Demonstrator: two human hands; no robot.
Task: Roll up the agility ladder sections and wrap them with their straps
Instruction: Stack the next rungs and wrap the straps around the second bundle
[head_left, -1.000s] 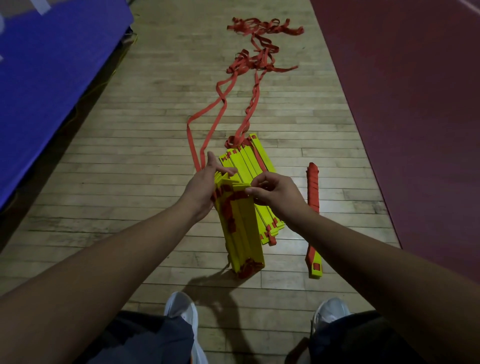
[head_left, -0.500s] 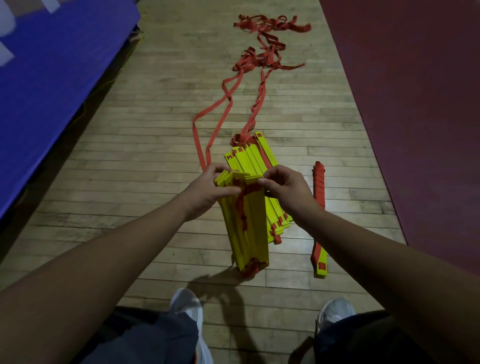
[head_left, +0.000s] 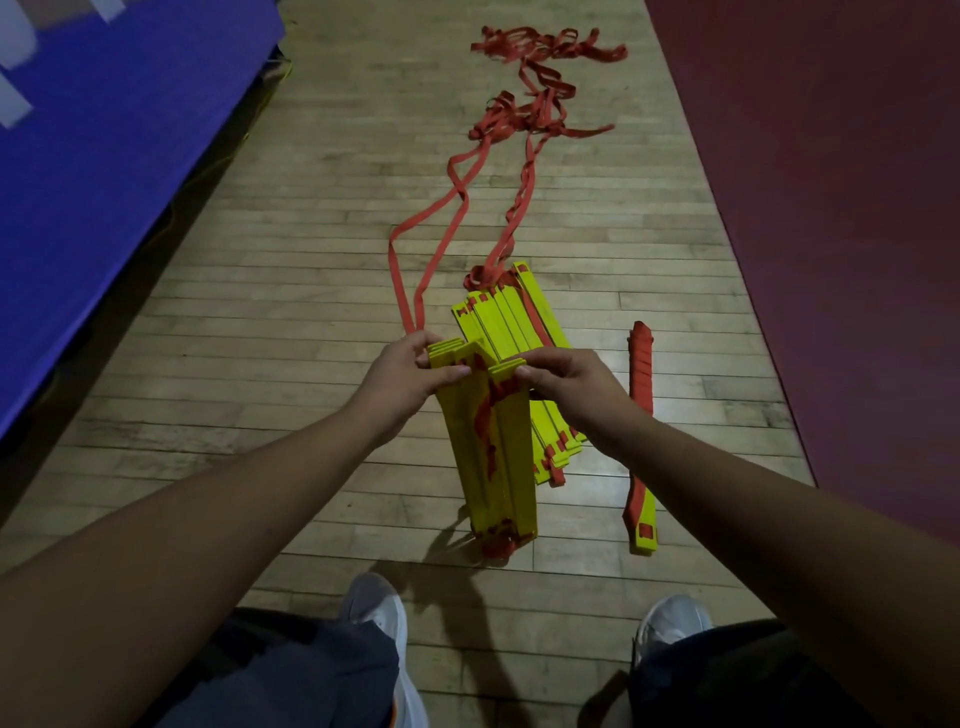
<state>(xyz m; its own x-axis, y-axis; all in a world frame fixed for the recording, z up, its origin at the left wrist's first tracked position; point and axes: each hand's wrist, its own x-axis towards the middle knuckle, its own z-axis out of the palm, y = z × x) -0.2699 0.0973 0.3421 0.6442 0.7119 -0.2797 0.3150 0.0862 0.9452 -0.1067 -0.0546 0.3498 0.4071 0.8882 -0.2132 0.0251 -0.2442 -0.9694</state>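
Left hand (head_left: 410, 376) has closed on the rung bundle (head_left: 498, 457) top; right hand (head_left: 571, 387) pinches the opposite edge. Stack looks squared; strap (head_left: 400, 286) wrapping likely next.

yellow rung bundle (head_left: 498, 457) upright | flat stack (head_left: 522, 322) behind | wrapped section (head_left: 642, 410) right | red straps (head_left: 524, 119) trailing, seemingly tangled

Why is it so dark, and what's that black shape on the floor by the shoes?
Head view: the light is dim, so the colours look muddy. Head view: the black shape is a shadow of the yellow ladder bundle gripped by the left hand and right hand, falling on the wooden floor between the left shoe and right shoe. Head view: the wide lens bends the floorboards.
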